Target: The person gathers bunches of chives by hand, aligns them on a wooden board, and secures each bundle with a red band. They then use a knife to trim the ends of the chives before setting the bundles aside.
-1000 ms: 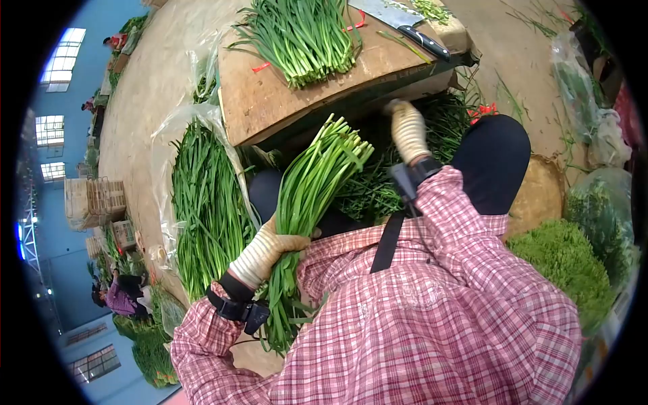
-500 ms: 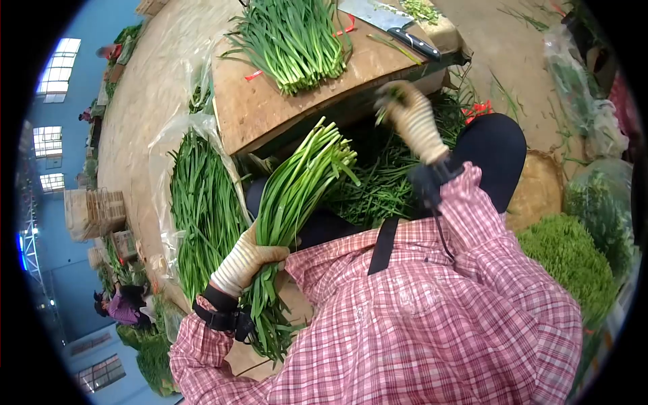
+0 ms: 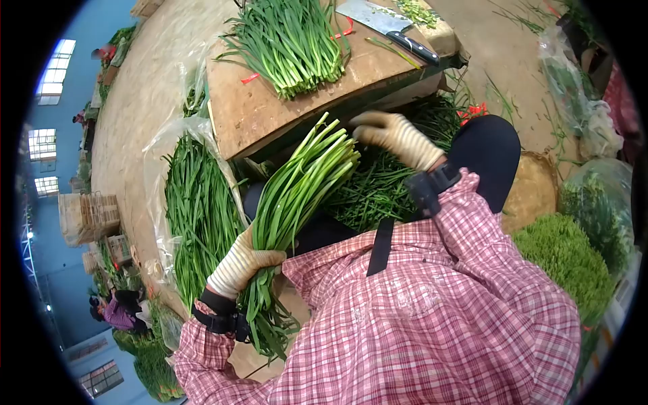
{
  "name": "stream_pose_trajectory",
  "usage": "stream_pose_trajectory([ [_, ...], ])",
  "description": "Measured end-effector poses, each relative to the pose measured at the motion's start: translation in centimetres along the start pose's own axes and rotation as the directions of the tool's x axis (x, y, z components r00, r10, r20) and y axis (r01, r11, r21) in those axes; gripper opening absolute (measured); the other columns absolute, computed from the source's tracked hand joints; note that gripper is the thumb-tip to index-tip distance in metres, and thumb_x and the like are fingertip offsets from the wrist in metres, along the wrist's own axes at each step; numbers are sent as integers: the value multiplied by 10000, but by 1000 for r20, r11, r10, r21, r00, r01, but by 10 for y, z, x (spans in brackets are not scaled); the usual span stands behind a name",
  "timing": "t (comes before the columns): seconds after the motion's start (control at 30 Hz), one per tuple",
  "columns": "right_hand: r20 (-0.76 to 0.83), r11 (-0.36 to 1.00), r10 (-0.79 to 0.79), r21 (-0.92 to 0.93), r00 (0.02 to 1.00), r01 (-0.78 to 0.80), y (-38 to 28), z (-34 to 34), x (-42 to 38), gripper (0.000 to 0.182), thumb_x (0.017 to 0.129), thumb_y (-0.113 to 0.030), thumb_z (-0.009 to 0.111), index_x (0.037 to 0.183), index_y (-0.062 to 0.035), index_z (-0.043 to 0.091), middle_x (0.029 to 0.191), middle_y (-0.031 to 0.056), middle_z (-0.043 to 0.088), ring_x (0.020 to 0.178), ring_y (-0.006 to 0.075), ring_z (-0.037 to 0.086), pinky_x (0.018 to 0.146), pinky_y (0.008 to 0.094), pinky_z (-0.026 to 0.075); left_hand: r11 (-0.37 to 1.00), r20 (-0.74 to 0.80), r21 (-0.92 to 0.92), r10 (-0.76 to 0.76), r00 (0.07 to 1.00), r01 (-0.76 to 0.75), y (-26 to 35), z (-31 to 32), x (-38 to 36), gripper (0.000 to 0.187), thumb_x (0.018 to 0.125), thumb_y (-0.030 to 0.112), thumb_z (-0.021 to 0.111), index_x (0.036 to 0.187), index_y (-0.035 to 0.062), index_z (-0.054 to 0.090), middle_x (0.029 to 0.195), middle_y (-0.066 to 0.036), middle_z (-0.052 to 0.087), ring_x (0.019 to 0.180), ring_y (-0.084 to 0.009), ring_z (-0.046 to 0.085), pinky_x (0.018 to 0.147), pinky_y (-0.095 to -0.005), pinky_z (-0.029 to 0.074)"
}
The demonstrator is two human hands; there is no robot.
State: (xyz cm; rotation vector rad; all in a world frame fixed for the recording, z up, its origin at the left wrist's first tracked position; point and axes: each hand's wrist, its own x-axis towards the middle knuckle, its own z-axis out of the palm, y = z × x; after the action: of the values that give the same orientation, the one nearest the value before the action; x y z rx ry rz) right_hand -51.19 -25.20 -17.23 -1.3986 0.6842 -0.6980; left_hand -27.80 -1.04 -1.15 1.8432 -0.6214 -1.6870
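Note:
A bundle of long green stalks [image 3: 297,179] slants up from my left hand [image 3: 244,263], which wears a striped cream glove and is closed around it. The pale cut ends point toward the wooden board. My right hand [image 3: 395,137], gloved too, hovers just right of those ends, its fingers partly apart and slightly blurred, with nothing visible in it. Loose green leaves [image 3: 378,189] lie below it. On the board [image 3: 236,118] rests another bunch of stalks [image 3: 297,54], with a red tie beside it.
A cleaver [image 3: 388,23] with a black handle lies on the board's right part, near chopped bits. Left of my knees, an open plastic bag [image 3: 196,209] holds more stalks. Feathery greens [image 3: 567,260] are at the right. A person in purple [image 3: 120,312] is far left.
My right hand has moved left toward the cut ends of the held bundle. The bits of green in its fingers are no longer seen. My left hand keeps its hold.

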Motion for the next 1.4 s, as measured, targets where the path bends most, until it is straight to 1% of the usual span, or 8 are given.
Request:
stream_pose_trajectory([
  [0.23, -303, 810, 359, 570, 882, -134, 9, 16, 10, 304, 787, -218, 804, 928, 33, 706, 813, 30, 697, 718, 163, 614, 725, 321, 498, 999, 44, -33, -5, 999, 6, 1, 0, 6, 580, 759, -51, 717, 1305, 7, 529, 1110, -140, 680, 979, -193, 665, 748, -270, 544],
  [0.37, -430, 391, -424, -881, 798, -267, 22, -15, 10, 315, 815, -375, 735, 912, -75, 733, 970, 193, 693, 908, 337, 659, 807, 409, 516, 997, 4, -29, -78, 997, 78, -3, -8, 5, 642, 763, -106, 647, 1367, 34, 481, 1117, -130, 671, 828, -168, 651, 692, -269, 544],
  [0.47, -5, 948, 95, -304, 995, -92, 15, 15, -1, 331, 776, -356, 768, 909, -56, 736, 945, 133, 676, 907, 290, 663, 836, 378, 512, 998, -5, -59, 10, 1000, -11, -4, -1, 9, 652, 761, -105, 648, 1374, 34, 473, 1130, -143, 666, 867, -165, 656, 686, -259, 542],
  [0.63, -254, 997, -30, 62, 967, 47, 5, 20, -2, 98, 805, -111, 720, 852, -26, 729, 844, 82, 706, 779, 176, 643, 765, 297, 514, 999, 25, -32, -30, 999, 30, -2, -5, 12, 675, 752, -101, 652, 1387, 30, 464, 1160, -115, 658, 996, -186, 648, 721, -270, 544],
  [0.77, -318, 521, -389, -850, 865, -78, -3, -23, 7, 244, 777, -234, 728, 1007, -152, 742, 1065, 134, 683, 982, 324, 642, 872, 404, 520, 1000, -23, -20, 3, 1000, -4, -3, -9, 7, 694, 753, -101, 654, 1403, 30, 451, 1159, -114, 657, 987, -191, 649, 762, -288, 545],
  [1.1, -1, 983, 133, -127, 991, -132, -11, 12, -3, 160, 821, -149, 724, 919, -25, 702, 833, 95, 727, 761, 172, 679, 719, 328, 539, 1000, 44, 5, 17, 999, -17, 2, -6, 10, 784, 739, -101, 670, 1458, 45, 396, 1189, -114, 648, 1021, -196, 645, 814, -299, 541],
  [1.2, -81, 350, -97, -936, 992, -42, -20, -13, 3, 156, 846, -257, 654, 883, -117, 712, 832, 101, 718, 800, 278, 686, 721, 430, 499, 1000, 19, -20, 14, 1000, -13, 5, -4, 5, 700, 738, -89, 689, 1389, 22, 457, 1119, -129, 683, 957, -175, 656, 756, -269, 541],
  [1.4, -533, -114, 85, -845, 842, -523, -18, -85, 23, 182, 856, -250, 624, 991, -190, 731, 903, 70, 735, 853, 294, 703, 711, 443, 516, 998, 5, 31, 60, 998, -60, -8, -21, -7, 935, 727, -102, 696, 1541, 71, 268, 1237, -86, 621, 1042, -179, 627, 925, -306, 503],
])
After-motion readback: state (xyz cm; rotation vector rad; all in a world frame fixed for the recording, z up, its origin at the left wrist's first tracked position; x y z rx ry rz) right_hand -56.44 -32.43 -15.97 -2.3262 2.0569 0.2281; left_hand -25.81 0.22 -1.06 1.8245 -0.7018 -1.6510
